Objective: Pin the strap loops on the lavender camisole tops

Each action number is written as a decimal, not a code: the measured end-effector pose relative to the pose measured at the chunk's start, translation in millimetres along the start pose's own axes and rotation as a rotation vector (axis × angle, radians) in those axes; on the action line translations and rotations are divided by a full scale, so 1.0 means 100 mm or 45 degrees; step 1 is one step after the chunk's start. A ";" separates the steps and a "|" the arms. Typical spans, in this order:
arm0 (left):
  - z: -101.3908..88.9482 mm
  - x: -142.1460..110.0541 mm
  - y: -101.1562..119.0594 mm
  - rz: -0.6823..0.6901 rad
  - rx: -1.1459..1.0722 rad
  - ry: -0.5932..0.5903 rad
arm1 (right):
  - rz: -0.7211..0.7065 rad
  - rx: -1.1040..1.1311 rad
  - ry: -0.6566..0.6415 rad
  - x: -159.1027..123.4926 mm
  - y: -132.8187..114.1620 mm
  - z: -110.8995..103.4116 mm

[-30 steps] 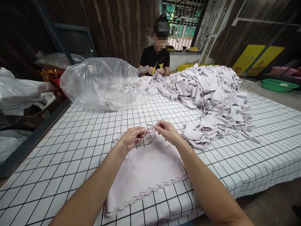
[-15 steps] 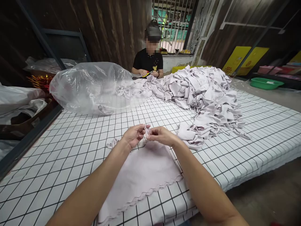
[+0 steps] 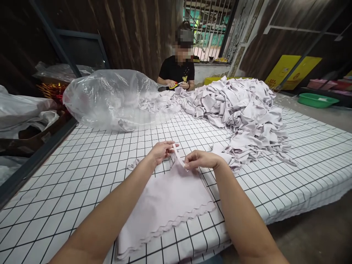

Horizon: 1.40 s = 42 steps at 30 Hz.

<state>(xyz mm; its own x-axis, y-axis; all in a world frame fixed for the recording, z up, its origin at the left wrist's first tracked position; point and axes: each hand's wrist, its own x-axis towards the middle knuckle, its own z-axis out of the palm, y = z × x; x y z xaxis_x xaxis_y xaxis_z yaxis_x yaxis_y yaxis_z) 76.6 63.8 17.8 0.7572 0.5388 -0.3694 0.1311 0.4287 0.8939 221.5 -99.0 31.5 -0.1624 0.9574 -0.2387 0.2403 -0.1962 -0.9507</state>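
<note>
Since the left hand (image 3: 160, 152) and right hand (image 3: 200, 160) parted, their fingers (image 3: 190, 162) (pinched closed) hold a pale strip (image 3: 178, 155).

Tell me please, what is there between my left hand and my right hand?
A narrow pale strip runs between your left hand and right hand, as the head view shows.

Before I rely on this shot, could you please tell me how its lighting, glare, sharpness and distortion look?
Head view: the barred window is bright beside the dark wall; glare streaks the clear plastic bag; the tablecloth grid stretches towards the edges; the floor at lower right is dim and blurred; the pale strip between left hand and right hand shows little detail.
</note>
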 end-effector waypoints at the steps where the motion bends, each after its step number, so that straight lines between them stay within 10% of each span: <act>1: 0.00 0.01 -0.02 0.009 0.054 -0.004 | -0.038 0.074 0.066 0.00 0.00 0.00; 8: 0.09 0.04 -0.13 0.110 0.342 -0.137 | -0.356 0.558 0.578 0.01 -0.08 0.02; 19: 0.01 -0.01 -0.04 0.067 0.396 -0.792 | -0.602 0.681 0.757 -0.16 -0.16 -0.06; 26: 0.00 -0.06 -0.02 0.163 0.553 -0.722 | -0.403 0.285 0.390 -0.36 -0.13 -0.15; 38: 0.10 -0.07 -0.13 0.368 0.875 -0.643 | -0.552 0.428 0.780 -0.33 -0.15 -0.14; 42: 0.12 -0.05 -0.21 0.446 0.920 -0.468 | -0.557 0.319 0.396 -0.38 -0.10 -0.17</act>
<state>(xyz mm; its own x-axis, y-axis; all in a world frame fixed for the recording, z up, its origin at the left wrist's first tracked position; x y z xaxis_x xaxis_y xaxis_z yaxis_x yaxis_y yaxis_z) 77.4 43.8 4.3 0.9713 0.2326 -0.0501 0.1311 -0.3477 0.9284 241.3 -130.0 53.9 0.1021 0.9702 0.2196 -0.0255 0.2232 -0.9744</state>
